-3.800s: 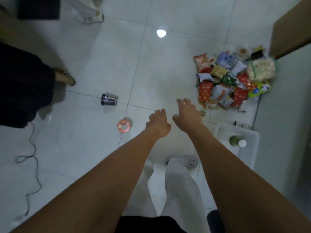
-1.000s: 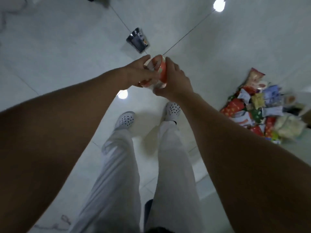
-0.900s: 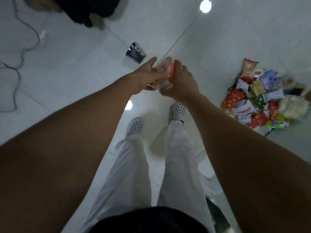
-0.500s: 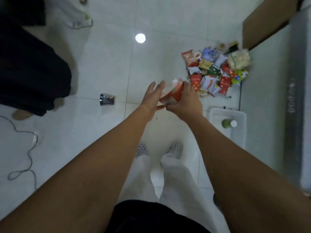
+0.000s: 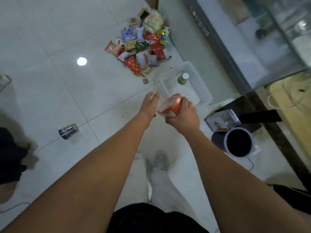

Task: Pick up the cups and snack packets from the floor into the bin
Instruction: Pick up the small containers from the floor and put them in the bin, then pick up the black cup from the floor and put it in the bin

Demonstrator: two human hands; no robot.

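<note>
Left hand (image 5: 150,102) off orange cup (image 5: 171,106), bin (image 5: 235,155) nearby

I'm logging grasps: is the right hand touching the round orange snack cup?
Touching. The head view shows the right hand with its fingers curled round the side of the round orange snack cup.

Left hand (image 5: 149,105): you are lifting it off the orange cup (image 5: 171,107).
Right hand (image 5: 183,116): you are now gripping alone, mid-frame.
</note>
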